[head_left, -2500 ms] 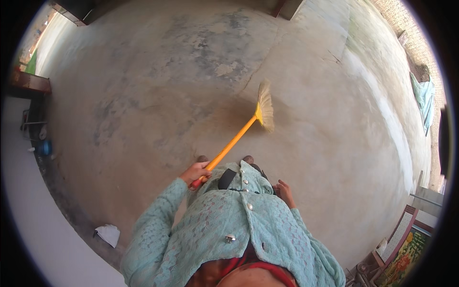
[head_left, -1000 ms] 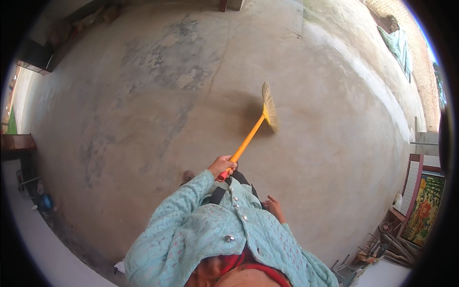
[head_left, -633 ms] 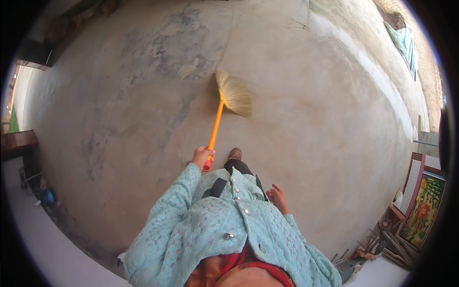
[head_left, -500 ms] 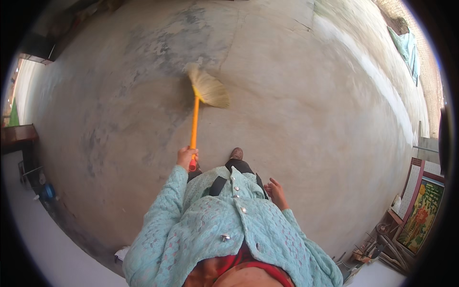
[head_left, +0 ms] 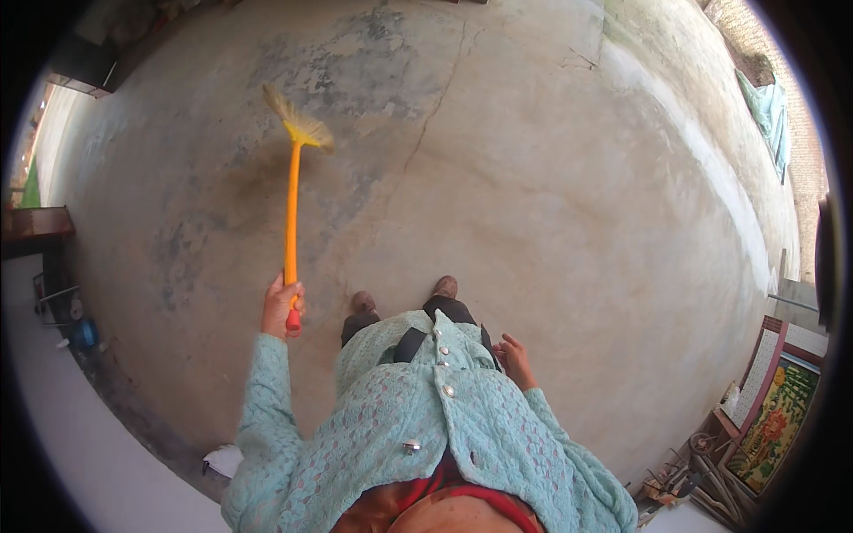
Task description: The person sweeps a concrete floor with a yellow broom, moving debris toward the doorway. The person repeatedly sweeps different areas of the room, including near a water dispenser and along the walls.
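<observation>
My left hand is closed round the orange handle of a broom, close to its red end cap. The broom points away from me, with its pale straw bristles spread into a fan beyond a yellow collar. A dark shadow lies beside the head, which seems lifted a little off the concrete floor. My right hand hangs by my right hip, its fingers loosely bent and apart, with nothing seen in it.
My brown shoes stand on the cracked, patchy floor. At the lower right, sticks and poles lie by a framed colourful panel. A teal cloth hangs at the far right. A blue container stands by the left wall.
My left hand has swung the broom to the left, and its head has moved left and farther away. My left shoe now shows more fully. The right hand has barely moved.
</observation>
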Demonstrator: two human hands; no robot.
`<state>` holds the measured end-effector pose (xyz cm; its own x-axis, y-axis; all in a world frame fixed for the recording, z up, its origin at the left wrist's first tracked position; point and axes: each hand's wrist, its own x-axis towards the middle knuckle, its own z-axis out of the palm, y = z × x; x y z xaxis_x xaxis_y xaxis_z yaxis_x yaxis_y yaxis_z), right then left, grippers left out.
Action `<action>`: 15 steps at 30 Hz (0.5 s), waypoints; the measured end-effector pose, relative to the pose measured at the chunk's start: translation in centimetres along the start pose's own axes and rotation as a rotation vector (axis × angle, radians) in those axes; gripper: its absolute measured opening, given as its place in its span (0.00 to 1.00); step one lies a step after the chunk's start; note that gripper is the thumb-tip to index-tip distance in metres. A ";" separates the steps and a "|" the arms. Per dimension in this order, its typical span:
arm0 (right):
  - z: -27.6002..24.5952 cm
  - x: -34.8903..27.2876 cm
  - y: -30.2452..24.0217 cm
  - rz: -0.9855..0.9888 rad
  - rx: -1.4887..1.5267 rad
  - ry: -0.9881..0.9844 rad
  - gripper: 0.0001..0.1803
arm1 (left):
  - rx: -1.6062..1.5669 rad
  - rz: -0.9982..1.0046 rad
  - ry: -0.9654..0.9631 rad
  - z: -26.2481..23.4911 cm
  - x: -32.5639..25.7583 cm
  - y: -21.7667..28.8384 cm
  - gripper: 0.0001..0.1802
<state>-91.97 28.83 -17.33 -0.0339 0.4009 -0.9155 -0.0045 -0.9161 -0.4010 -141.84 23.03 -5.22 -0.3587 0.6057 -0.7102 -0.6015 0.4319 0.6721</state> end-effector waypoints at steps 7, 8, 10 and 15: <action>0.0 -0.6 -0.6 0.009 0.036 0.014 0.28 | -0.052 -0.130 -0.294 8.6 1.3 -1.8 0.25; -0.4 -0.5 -0.4 0.012 0.049 0.017 0.28 | -0.048 -0.153 -0.336 9.9 1.8 -2.4 0.25; -1.1 -0.1 0.2 0.026 0.058 0.034 0.29 | -0.055 -0.216 -0.469 12.7 3.3 -3.9 0.24; -2.4 -1.7 2.0 0.074 0.048 0.075 0.30 | -0.014 -0.339 -0.595 19.1 5.6 -9.5 0.17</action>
<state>-89.47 26.31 -16.70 0.0388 0.3305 -0.9430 -0.0523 -0.9418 -0.3322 -124.48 35.05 -11.55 0.3020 0.7044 -0.6423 -0.6221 0.6562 0.4271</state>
